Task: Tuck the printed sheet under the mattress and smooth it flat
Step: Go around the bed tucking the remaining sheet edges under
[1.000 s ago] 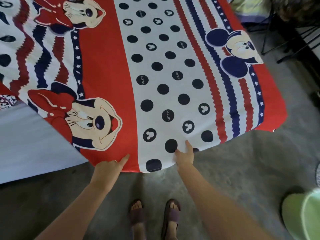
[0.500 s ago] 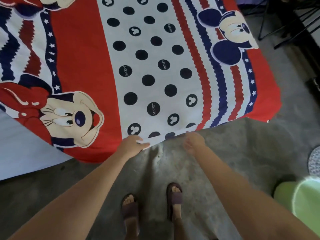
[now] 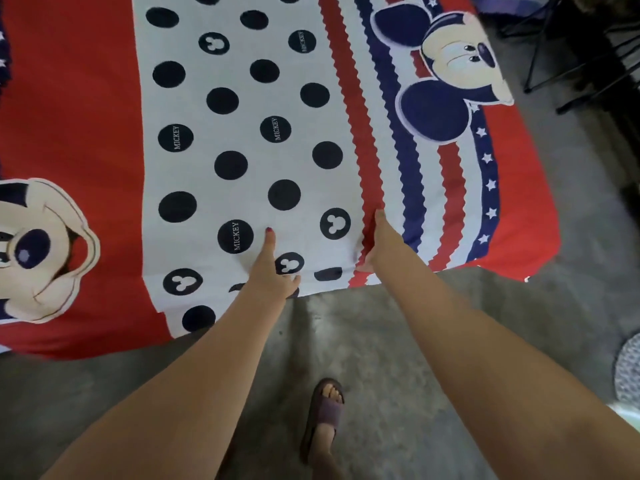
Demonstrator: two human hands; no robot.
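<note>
Printed sheet (image 3: 242, 133) spread flat, edge over grey concrete floor (image 3: 381, 341), left hand (image 3: 273, 265) laid on it with a finger extended, right hand (image 3: 379, 244) pressed edge-on, grip not discernible, sandalled foot (image 3: 325, 414) below.

Left hand (image 3: 273, 268): moved from the near hem up onto the printed sheet (image 3: 242, 133), one finger now extended beside a "MICKEY" dot. Right hand (image 3: 379, 242): shifted right to the red zigzag stripe, fingers now flat on the cloth. One sandalled foot (image 3: 325, 410) now visible, formerly two.
</note>
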